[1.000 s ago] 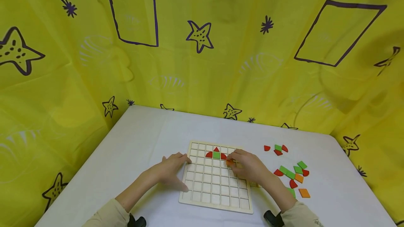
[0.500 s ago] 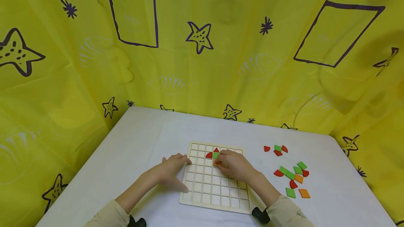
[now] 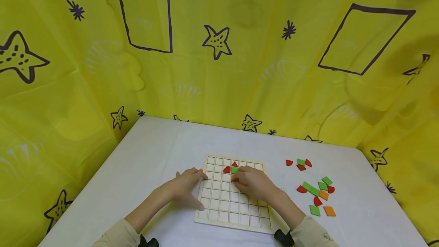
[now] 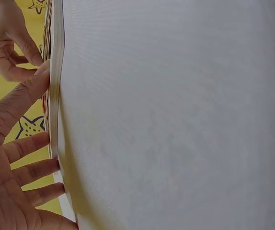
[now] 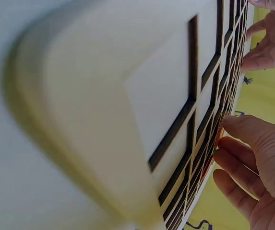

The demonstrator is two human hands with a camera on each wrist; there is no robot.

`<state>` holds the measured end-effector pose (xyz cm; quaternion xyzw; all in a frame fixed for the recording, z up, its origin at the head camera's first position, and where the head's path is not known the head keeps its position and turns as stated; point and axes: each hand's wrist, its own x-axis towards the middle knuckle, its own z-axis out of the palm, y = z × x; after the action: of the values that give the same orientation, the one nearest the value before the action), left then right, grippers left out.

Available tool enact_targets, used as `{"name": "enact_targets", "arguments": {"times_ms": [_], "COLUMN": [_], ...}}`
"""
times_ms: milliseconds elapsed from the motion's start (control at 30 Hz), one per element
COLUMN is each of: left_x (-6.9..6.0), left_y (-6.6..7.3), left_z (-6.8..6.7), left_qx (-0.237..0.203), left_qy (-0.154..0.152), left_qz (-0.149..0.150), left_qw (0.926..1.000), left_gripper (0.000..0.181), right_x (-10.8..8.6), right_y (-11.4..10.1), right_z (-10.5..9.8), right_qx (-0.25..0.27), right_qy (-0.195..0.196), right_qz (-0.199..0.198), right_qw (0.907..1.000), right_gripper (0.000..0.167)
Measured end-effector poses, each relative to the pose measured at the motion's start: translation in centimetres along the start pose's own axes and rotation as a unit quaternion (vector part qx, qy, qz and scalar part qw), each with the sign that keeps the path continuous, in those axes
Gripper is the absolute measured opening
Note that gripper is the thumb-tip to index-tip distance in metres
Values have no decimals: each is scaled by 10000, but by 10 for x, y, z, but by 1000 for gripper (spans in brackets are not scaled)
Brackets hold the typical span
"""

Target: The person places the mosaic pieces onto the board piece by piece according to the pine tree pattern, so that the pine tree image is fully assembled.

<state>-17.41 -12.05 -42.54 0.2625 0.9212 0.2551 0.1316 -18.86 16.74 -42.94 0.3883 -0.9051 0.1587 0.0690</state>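
A pale wooden grid board lies on the white table. Set in its upper rows are a red triangle, a green square beneath it and a red quarter-circle to the left. My right hand pinches an orange tile at the cell below the green square; its fingers cover most of the tile and the cells to its right. In the left wrist view, my left hand rests spread fingers and thumb against the board's edge, and the head view places that edge on the left.
Right of the board lie loose tiles: a small far group with a red quarter-circle, and a larger nearer group with a green tile and an orange tile. A yellow patterned curtain stands behind the table.
My right hand has moved left across the board with the orange tile, from beside the right red piece to below the green square, then stayed there. My left hand has kept its place.
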Motion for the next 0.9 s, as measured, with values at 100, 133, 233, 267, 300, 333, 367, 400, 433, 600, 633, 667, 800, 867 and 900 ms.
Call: {"name": "enact_targets", "arguments": {"times_ms": [100,133,233,267,300,333,367,400,433,600,633,667,800,867,900], "left_x": [-1,-1,-1,-1,-1,0,0,0,0,1,1,1,1,1,1], "left_y": [0,0,0,0,0,0,0,-1,-1,-1,-1,-1,0,0,0], "left_z": [1,1,1,1,2,2,2,2,2,2,2,2,2,1,1], "left_qx": [-8,-13,-4,10,20,24,30,29,31,26,29,32,22,21,21], "left_qy": [19,22,25,19,14,9,3,-3,-8,-24,-25,-26,-13,-6,-1], "left_qz": [3,6,-1,-7,-18,-32,-44,-57,-66,-84,-86,-87,-83,-67,-63], "left_qw": [10000,10000,10000,10000,10000,10000,10000,10000,10000,10000,10000,10000,10000,10000,10000], "left_gripper": [79,79,79,79,79,79,79,79,79,79,79,80,80,79,79], "right_x": [-7,-9,-17,-20,-23,-25,-28,-31,-34,-49,-53,-56,-71,-79,-83], "right_y": [2,3,7,8,10,12,14,16,18,29,31,33,41,46,48], "right_z": [-3,-5,-11,-13,-15,-17,-18,-20,-22,-32,-34,-36,-45,-48,-50], "right_qx": [32,24,7,-21,-48,-82,-100,-139,-180,-288,-300,-307,-349,-372,-386], "right_qy": [-16,-27,-50,-58,-67,-68,-51,-58,-38,93,129,162,310,384,434], "right_qz": [115,176,390,486,577,652,734,841,922,1188,1197,1203,1275,1327,1351], "right_qw": [9999,9998,9992,9988,9983,9978,9972,9963,9956,9925,9923,9921,9907,9897,9891], "right_gripper": [6,9,11,12,12,13,13,13,13,13,13,13,15,16,17]}}
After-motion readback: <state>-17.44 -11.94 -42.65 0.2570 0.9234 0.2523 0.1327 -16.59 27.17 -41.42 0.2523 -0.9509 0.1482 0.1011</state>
